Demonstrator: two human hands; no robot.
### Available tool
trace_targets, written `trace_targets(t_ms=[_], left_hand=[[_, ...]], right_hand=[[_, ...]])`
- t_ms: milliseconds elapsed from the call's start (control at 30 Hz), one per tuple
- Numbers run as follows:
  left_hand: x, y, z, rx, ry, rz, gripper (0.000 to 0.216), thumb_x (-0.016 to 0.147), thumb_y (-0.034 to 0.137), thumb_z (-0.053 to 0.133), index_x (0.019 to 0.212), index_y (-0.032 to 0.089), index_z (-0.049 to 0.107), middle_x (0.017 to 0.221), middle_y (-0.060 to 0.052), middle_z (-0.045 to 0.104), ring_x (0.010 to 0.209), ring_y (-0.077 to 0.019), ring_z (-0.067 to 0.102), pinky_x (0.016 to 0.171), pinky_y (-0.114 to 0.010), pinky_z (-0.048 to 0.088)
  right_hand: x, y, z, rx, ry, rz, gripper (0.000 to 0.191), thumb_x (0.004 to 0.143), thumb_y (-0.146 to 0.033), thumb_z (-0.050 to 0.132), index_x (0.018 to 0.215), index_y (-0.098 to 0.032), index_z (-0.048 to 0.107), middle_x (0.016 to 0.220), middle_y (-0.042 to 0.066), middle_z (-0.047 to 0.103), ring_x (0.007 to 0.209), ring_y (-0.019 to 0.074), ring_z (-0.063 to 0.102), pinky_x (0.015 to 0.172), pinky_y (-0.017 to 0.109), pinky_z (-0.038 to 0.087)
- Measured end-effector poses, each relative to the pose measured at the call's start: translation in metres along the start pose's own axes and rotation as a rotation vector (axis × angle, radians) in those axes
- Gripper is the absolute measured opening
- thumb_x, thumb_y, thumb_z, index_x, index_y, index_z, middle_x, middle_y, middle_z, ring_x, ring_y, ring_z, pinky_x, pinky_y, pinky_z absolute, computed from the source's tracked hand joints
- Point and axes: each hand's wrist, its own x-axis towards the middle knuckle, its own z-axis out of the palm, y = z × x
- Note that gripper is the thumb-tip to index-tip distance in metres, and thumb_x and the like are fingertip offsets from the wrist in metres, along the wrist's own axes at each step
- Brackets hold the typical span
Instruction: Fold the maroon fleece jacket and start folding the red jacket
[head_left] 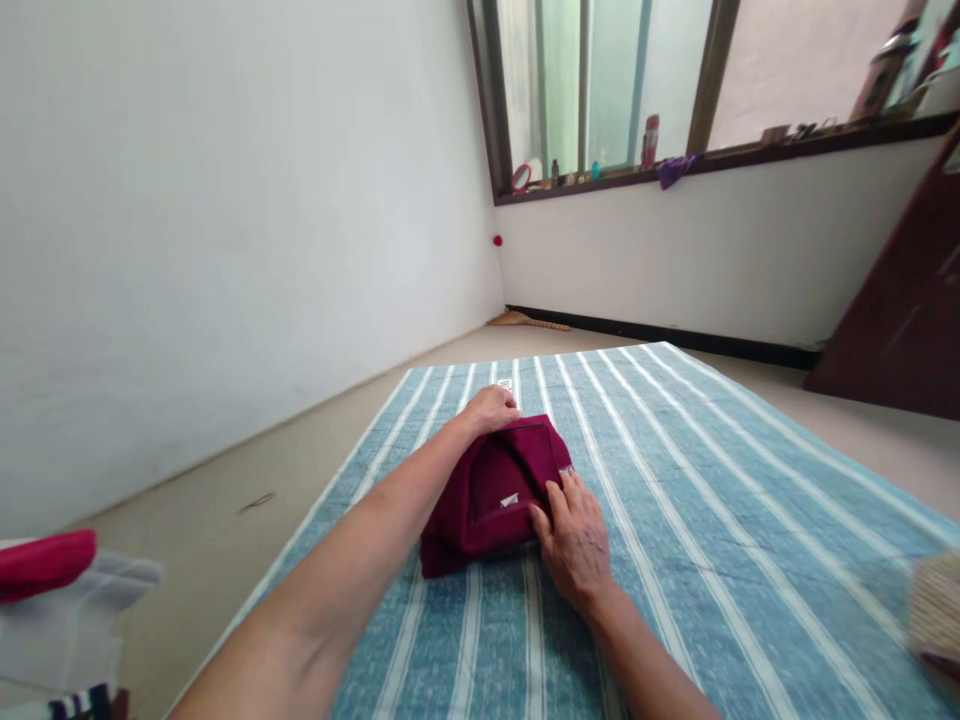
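A maroon folded garment [487, 490] with a dark seam and a small white label lies on a blue-and-white striped sheet [652, 480]. My left hand [493, 406] is at its far left edge, fingers curled down and partly hidden, closed on the cloth there. Over the right side, my right hand [576, 530] has its thumb on the near fold and its bent fingers on the right edge, pinching the fabric. An open pocket-like hollow shows in the middle of the garment between the two hands.
White and red cloth items [60, 600] sit at the lower left. A woven beige object [934, 605] is at the right edge. A broom [525, 320] lies by the far wall. Bottles and a mirror stand on the windowsill [622, 178]; a dark red door [900, 320] is at right.
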Motion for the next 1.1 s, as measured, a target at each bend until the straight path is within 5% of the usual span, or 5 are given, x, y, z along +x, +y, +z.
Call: trace_targets(t_ms=[200,467,900,1100], left_hand=[[-0.03,-0.043,-0.015,-0.087,0.075,-0.06,0.021,0.07,0.029,0.054,0.068,0.015,0.071,0.062,0.001,0.062,0.065,-0.0151,0.055,0.058,-0.022,0.036],[-0.059,-0.073,0.007,-0.199,0.151,-0.121,0.04,0.077,0.045,0.048,0.048,0.017,0.05,0.048,0.004,0.038,0.052,-0.011,0.039,0.051,-0.024,0.027],[-0.036,-0.088,0.012,-0.263,0.158,-0.231,0.044,0.07,0.051,0.053,0.043,0.019,0.042,0.043,0.005,0.028,0.051,-0.0113,0.034,0.048,-0.025,0.021],[-0.017,-0.093,0.011,-0.32,0.012,-0.241,0.032,0.063,0.047,0.061,0.053,0.017,0.058,0.044,0.005,0.042,0.052,-0.012,0.041,0.048,-0.023,0.027]], right_hand=[[-0.003,0.001,0.003,-0.017,0.014,-0.028,0.04,0.092,-0.038,0.044,0.113,-0.008,0.061,0.125,0.023,0.056,0.121,0.0347,0.047,0.093,0.048,0.041],[-0.006,0.003,0.008,-0.016,0.052,-0.056,0.044,0.093,-0.041,0.04,0.111,-0.008,0.062,0.124,0.023,0.057,0.119,0.0352,0.048,0.094,0.048,0.041],[-0.007,0.005,0.005,0.164,0.041,0.015,0.043,0.092,-0.045,0.041,0.111,-0.013,0.062,0.127,0.021,0.055,0.122,0.0333,0.047,0.097,0.05,0.04],[0.008,0.015,-0.019,0.481,0.07,0.265,0.043,0.088,-0.05,0.045,0.107,-0.017,0.063,0.117,0.015,0.062,0.112,0.0287,0.054,0.097,0.046,0.04]])
